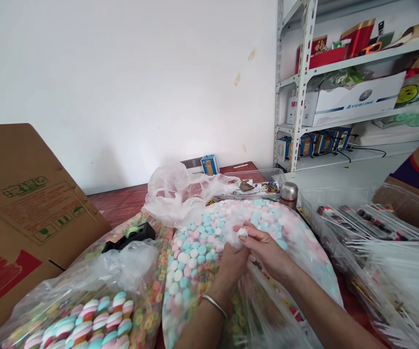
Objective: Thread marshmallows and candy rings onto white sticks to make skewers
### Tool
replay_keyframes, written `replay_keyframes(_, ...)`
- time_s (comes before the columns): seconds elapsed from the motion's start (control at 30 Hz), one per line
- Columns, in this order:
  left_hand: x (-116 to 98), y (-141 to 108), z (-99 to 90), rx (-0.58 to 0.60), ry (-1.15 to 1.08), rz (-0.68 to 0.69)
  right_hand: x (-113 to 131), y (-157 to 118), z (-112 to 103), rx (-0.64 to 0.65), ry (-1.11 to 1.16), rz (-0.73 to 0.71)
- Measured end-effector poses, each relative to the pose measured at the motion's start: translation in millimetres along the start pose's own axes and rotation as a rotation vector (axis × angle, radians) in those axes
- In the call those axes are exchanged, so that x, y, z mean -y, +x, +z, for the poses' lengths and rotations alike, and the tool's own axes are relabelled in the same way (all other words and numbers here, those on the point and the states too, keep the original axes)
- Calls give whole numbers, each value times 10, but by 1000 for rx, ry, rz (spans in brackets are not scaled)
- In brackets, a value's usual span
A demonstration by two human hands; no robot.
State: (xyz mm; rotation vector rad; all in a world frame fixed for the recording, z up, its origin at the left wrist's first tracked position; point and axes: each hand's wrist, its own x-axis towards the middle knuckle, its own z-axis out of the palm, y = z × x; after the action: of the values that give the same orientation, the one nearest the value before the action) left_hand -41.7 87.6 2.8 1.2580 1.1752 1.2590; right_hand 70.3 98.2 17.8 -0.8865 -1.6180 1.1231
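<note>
Clear bag of pastel round candies [269, 215] lies on wooden table [117, 203]; right hand [265, 248] pinches a small white lump [242, 233] against the film, left hand [231, 267] grasps the bag just below

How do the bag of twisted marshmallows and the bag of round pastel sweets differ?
The clear plastic bag of twisted pink, white and blue marshmallows holds large striped spirals; the clear bag of small round pastel candies holds plain discs. The person's left hand and right hand grip the candy bag, not the marshmallow one. Both hold pastel sweets.
</note>
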Motion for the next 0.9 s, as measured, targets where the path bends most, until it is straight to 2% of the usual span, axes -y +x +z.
replay_keyframes(0.13, 27, 38, -2, 5, -103, 17, -79, -234, -240, 6, -353, -52)
replay_keyframes(0.27, 0, -2, -115, 72, -132, -34, -315, -466, -619, -153, -828, 30)
replay_keyframes(0.37, 6, -57, -174, 129, -60, -104, -432, -529, -892, -287, -1017, 110)
replay_keyframes(0.47, 24, -90, -177, 115, -2, -135, -378, -604, -989, -302, -1112, 91)
replay_keyframes(0.57, 5, -101, -157, 113, 41, -138, -206, -814, -833, -296, -1170, -93)
replay_keyframes(0.63, -30, -106, -144, 128, 59, -133, -135, -1024, -590, -305, -1144, -256)
replay_keyframes(0.67, -47, -110, -141, 138, 66, -129, -139, -1135, -431, -260, -1094, -309)
replay_keyframes(0.73, -68, -118, -143, 153, 80, -111, -237, -1338, -68, -66, -945, -402)
replay_keyframes(0.77, -66, -120, -148, 156, 87, -102, -321, -1419, 115, -59, -883, -552)
replay_keyframes(0.8, -55, -122, -156, 156, 92, -95, -412, -1482, 280, -125, -851, -669)
replay_keyframes(0.87, -12, -122, -174, 146, 94, -96, -557, -1550, 499, -138, -840, -725)
replay_keyframes(0.9, 16, -121, -182, 134, 94, -105, -583, -1555, 533, -147, -833, -740)
